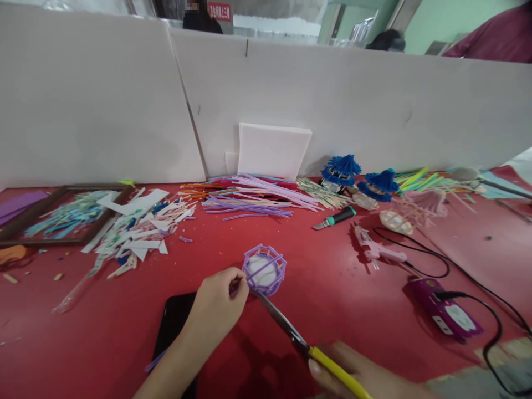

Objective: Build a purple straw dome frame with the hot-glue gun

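An eight-sided purple frame [246,265] built from thin paper sticks sits mid-table around a white round base [261,270]. One purple stick [266,267] crosses its top on a slant. My left hand [220,299] pinches at the lower left end of that stick, beside the frame; the fingertips partly hide what they grip. With my right hand [349,368] I hold yellow-handled scissors [286,324]. Their blade tips reach the frame's near edge, close to my left fingertips. Whether the blades are parted is hard to see. A black phone [177,316] lies under my left forearm.
Coloured paper sticks [266,194] and white sheets [272,149] line the back panel [353,100]. Scraps [141,227] and a wooden frame [50,244] lie left. Rightward are a utility knife [334,218], pink glue gun [376,247], purple power box [446,310], cables and blue roofed models [341,173].
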